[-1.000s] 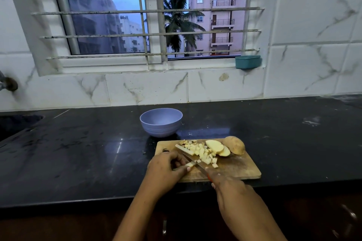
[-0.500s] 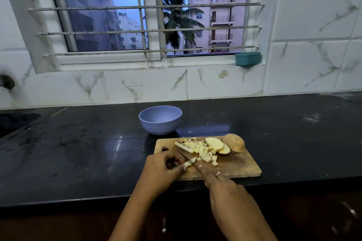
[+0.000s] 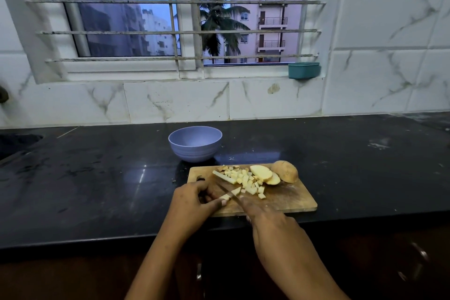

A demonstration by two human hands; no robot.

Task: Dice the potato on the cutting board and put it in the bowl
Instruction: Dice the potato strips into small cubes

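Note:
A wooden cutting board (image 3: 289, 200) lies near the counter's front edge. On it sit a pile of diced potato (image 3: 244, 179), two pale slices (image 3: 264, 174) and an unpeeled potato end (image 3: 286, 171). My left hand (image 3: 194, 202) pinches a small potato strip (image 3: 225, 197) at the board's left side. My right hand (image 3: 265, 217) grips a knife (image 3: 230, 191), whose blade angles up-left and meets that strip beside my left fingertips. A lavender bowl (image 3: 195, 143) stands just behind the board's left end; I see nothing inside it.
The black stone counter (image 3: 97, 178) stretches wide on both sides. A sink edge (image 3: 17, 143) shows at far left. A teal tub (image 3: 304, 70) sits on the window sill above the tiled wall.
My view has tilted up a little, so everything sits lower in frame. The knife has shifted slightly left along the strip as the cutting goes on.

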